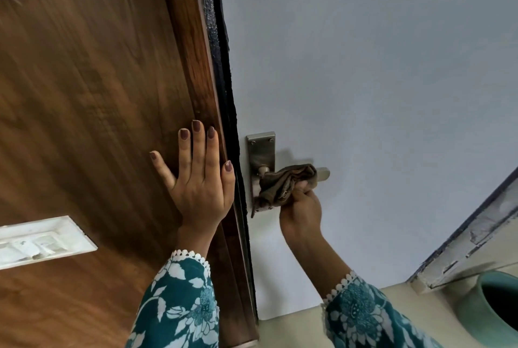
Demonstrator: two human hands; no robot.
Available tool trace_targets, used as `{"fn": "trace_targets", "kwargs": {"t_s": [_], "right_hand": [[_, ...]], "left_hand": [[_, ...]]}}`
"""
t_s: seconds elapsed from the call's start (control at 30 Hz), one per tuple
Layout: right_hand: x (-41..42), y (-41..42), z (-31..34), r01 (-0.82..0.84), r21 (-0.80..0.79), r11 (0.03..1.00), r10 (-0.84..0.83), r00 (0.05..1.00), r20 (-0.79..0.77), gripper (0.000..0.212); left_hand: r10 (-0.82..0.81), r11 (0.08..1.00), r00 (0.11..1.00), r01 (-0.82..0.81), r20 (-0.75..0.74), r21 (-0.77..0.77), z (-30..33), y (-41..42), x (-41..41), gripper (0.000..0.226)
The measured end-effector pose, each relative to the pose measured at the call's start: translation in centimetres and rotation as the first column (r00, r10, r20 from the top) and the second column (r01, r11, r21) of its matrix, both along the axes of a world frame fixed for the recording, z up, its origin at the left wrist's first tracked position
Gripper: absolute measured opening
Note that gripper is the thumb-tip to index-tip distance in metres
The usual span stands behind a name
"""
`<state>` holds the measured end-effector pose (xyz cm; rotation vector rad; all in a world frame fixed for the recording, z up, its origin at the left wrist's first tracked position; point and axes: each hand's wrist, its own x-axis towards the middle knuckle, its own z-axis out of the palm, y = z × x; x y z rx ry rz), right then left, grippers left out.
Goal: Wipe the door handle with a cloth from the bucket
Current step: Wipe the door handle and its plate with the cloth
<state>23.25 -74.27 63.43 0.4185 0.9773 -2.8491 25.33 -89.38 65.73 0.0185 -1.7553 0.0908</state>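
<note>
A crumpled brown-grey cloth (286,183) is wrapped over the brushed-metal lever door handle (323,173), whose bare tip pokes out to the right; one corner of the fabric hangs past the steel backplate (262,151). The right hand (301,207) grips the cloth from below, fingers curled tight around it. The left hand (196,176) lies flat, fingers spread, on the brown wood-grain panel (84,95), just beside the pale door's (378,67) dark edge. A teal bucket (482,311) sits at the lower right.
</note>
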Motion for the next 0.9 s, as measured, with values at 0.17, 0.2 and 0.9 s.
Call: {"fn": "trace_targets", "kwargs": {"t_s": [0.17,0.2,0.9], "right_hand": [[-1.2,2.7,0.5,0.077,0.086,0.993,-0.079,0.997,0.013,0.032],[-1.3,3.3,0.7,0.068,0.095,0.993,-0.067,0.998,-0.005,0.03],[3.8,12.1,2.2,-0.206,0.062,0.977,0.207,0.978,-0.013,0.035]], "left_hand": [[-0.002,1.0,1.0,0.002,0.015,0.012,0.1,0.0,0.0,0.056],[0.002,1.0,1.0,-0.002,0.018,0.015,0.1,0.1,0.1,0.056],[-0.936,0.343,0.215,0.396,0.277,0.852,1.1,11.6,6.2,0.045]]}}
